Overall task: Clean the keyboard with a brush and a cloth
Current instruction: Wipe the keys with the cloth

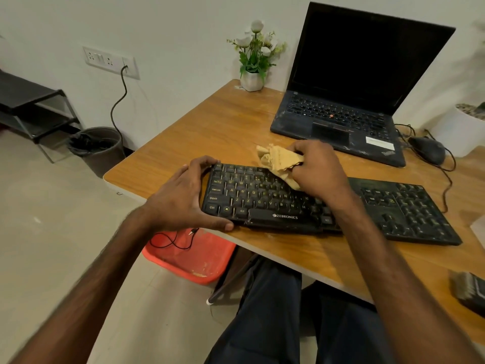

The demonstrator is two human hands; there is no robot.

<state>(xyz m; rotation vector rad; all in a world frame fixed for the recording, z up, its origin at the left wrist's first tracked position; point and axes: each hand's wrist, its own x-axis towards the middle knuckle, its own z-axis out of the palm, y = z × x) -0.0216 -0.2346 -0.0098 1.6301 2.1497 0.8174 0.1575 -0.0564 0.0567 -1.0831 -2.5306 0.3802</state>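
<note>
A black keyboard lies across the front of the wooden table. My left hand grips its left end, fingers over the top corner and thumb under the front edge. My right hand holds a crumpled tan cloth bunched in its fingers and presses it onto the upper middle keys. A dark object at the table's right edge may be the brush; it is blurred and cut off.
An open black laptop stands behind the keyboard, with a black mouse and its cable to the right. A white flower pot sits at the back corner. Below the table are a red tub and a bin.
</note>
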